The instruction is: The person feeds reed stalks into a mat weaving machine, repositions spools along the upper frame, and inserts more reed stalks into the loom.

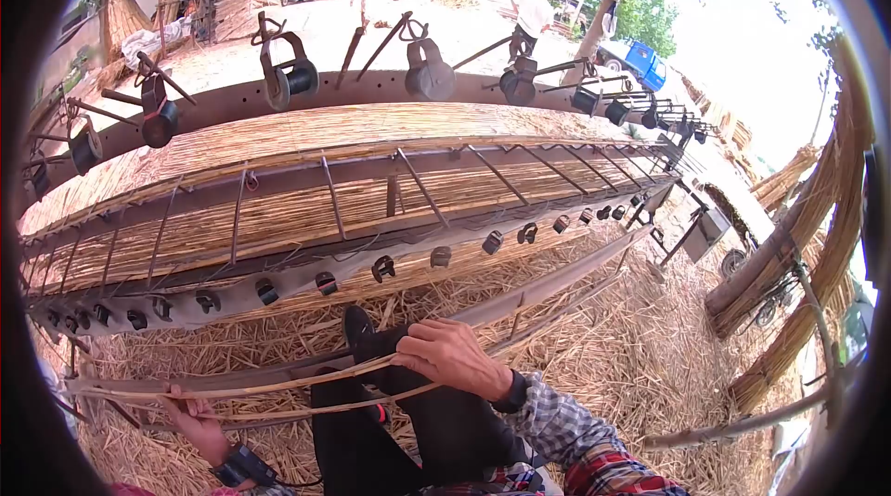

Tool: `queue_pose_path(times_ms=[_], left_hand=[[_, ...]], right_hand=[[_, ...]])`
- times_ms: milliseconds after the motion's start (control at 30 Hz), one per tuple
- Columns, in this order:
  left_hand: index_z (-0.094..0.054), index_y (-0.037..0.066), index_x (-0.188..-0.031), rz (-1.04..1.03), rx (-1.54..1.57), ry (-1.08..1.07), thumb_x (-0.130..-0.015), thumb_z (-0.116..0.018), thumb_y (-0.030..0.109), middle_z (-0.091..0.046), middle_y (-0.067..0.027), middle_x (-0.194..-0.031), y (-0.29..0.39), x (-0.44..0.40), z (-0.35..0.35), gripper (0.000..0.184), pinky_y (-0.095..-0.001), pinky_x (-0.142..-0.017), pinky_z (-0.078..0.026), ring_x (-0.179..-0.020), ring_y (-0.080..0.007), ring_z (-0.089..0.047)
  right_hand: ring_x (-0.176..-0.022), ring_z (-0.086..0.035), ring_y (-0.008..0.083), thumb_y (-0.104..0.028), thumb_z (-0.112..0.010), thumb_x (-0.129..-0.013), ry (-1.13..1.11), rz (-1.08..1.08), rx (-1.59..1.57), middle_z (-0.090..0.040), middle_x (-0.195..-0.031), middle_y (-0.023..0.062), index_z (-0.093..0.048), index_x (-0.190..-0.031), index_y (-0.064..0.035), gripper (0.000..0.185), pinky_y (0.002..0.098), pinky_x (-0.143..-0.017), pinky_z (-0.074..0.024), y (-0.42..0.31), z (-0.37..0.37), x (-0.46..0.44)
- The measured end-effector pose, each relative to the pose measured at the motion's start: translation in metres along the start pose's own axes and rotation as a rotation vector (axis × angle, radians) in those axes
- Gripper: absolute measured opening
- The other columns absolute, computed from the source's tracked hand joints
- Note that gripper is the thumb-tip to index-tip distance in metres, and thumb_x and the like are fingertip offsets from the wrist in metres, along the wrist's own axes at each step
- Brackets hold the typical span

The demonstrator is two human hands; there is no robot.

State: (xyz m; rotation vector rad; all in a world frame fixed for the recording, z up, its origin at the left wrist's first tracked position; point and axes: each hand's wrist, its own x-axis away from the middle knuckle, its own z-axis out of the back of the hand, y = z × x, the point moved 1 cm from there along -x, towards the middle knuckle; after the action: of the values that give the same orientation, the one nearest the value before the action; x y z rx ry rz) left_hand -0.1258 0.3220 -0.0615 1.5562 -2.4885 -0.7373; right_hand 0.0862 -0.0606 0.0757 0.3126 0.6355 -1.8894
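Long tan reed stalks (278, 387) stretch across my lap, bowing slightly between my hands. At lower left, my left hand (193, 420) is closed around the stalks near one end, thumb and fingertips pointing up. My right hand (447, 357) is above my knee, its fingers curled down over the upper stalk. Just beyond my hands runs a long weaving frame with a reed mat (353, 208) in it. Spools of dark cord (326, 283) line its near rail, and larger spools (430, 74) hang on the far beam.
A long pale bar (557, 275) runs low in front of my legs. Loose straw (594, 357) covers the ground. Tree trunks and reed bundles (798, 245) stand at right. Farther off are a blue truck (640, 63) and a person in a white top (533, 13).
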Motion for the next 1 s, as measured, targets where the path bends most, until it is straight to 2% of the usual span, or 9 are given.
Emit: queue_pose_path(times_ms=[100,300,400,533,600,733,800,1000], left_hand=[[-0.051,0.005,-0.114,0.012,-0.028,0.122,-0.1,-0.045,0.028,-0.05,0.0029,-0.08,-0.003,0.004,0.003,0.028,-0.0195,-0.045,-0.03,-0.052,-0.0039,-0.034],[-0.052,0.004,-0.117,0.01,-0.051,0.105,-0.101,-0.044,0.027,-0.049,0.0029,-0.08,-0.003,0.002,0.008,0.029,-0.0187,-0.047,-0.032,-0.053,-0.0036,-0.034],[-0.052,0.004,-0.12,0.01,-0.053,0.2,-0.101,-0.044,0.028,-0.049,0.0038,-0.079,-0.003,0.006,0.001,0.031,-0.0189,-0.046,-0.032,-0.052,-0.0033,-0.033],[-0.051,0.005,-0.123,0.054,-0.091,0.163,-0.101,-0.045,0.029,-0.049,0.0052,-0.079,-0.003,0.005,0.012,0.033,-0.0195,-0.044,-0.031,-0.051,-0.003,-0.033],[-0.051,0.005,-0.124,0.024,-0.07,0.259,-0.101,-0.046,0.031,-0.049,0.0063,-0.078,-0.005,0.008,0.009,0.035,-0.0198,-0.043,-0.03,-0.051,-0.0025,-0.032],[-0.051,0.005,-0.125,0.041,-0.057,0.274,-0.1,-0.046,0.031,-0.05,0.0065,-0.078,-0.007,0.007,0.021,0.037,-0.0198,-0.042,-0.029,-0.05,-0.0021,-0.032],[-0.051,0.004,-0.126,0.043,-0.06,0.242,-0.1,-0.046,0.032,-0.05,0.0065,-0.079,-0.007,0.006,0.024,0.038,-0.0197,-0.042,-0.029,-0.05,-0.002,-0.032],[-0.05,0.004,-0.126,0.035,-0.075,0.271,-0.1,-0.046,0.032,-0.05,0.0065,-0.078,-0.007,0.006,0.022,0.039,-0.0194,-0.042,-0.029,-0.049,-0.0022,-0.031]], right_hand=[[-0.068,-0.056,0.0233,-0.028,-0.064,-0.084,-0.005,-0.006,-0.028,-0.048,-0.07,0.004,-0.056,-0.079,-0.0101,0.021,0.0363,-0.058,-0.0449,0.002,-0.006,0.001],[-0.068,-0.055,0.0222,-0.025,-0.068,-0.081,-0.028,-0.026,-0.051,-0.049,-0.071,0.0036,-0.06,-0.081,-0.0088,0.018,0.0353,-0.057,-0.0431,-0.001,-0.008,-0.002],[-0.067,-0.055,0.0217,-0.025,-0.068,-0.08,-0.032,-0.026,-0.053,-0.048,-0.07,0.0033,-0.06,-0.08,-0.009,0.018,0.0353,-0.056,-0.0425,-0.002,-0.009,-0.003],[-0.067,-0.055,0.0212,-0.025,-0.069,-0.08,-0.029,-0.016,-0.058,-0.048,-0.07,0.0028,-0.06,-0.081,-0.0093,0.018,0.0352,-0.056,-0.0424,-0.003,-0.01,-0.005],[-0.067,-0.054,0.0207,-0.025,-0.069,-0.079,-0.036,-0.017,-0.036,-0.049,-0.07,0.0022,-0.06,-0.081,-0.0097,0.018,0.0348,-0.056,-0.0424,-0.005,-0.01,-0.005],[-0.066,-0.054,0.0202,-0.025,-0.069,-0.079,-0.025,-0.012,-0.048,-0.05,-0.069,0.0017,-0.06,-0.081,-0.0099,0.018,0.0344,-0.055,-0.0423,-0.004,-0.011,-0.005],[-0.071,-0.056,0.021,-0.027,-0.067,-0.082,-0.076,-0.048,-0.016,-0.051,-0.072,0.0018,-0.059,-0.081,-0.01,0.018,0.0344,-0.063,-0.0461,-0.006,-0.009,-0.005],[-0.071,-0.056,0.021,-0.027,-0.066,-0.082,-0.081,-0.058,-0.014,-0.052,-0.073,0.0018,-0.06,-0.081,-0.0098,0.018,0.0344,-0.063,-0.046,-0.005,-0.008,-0.005]])
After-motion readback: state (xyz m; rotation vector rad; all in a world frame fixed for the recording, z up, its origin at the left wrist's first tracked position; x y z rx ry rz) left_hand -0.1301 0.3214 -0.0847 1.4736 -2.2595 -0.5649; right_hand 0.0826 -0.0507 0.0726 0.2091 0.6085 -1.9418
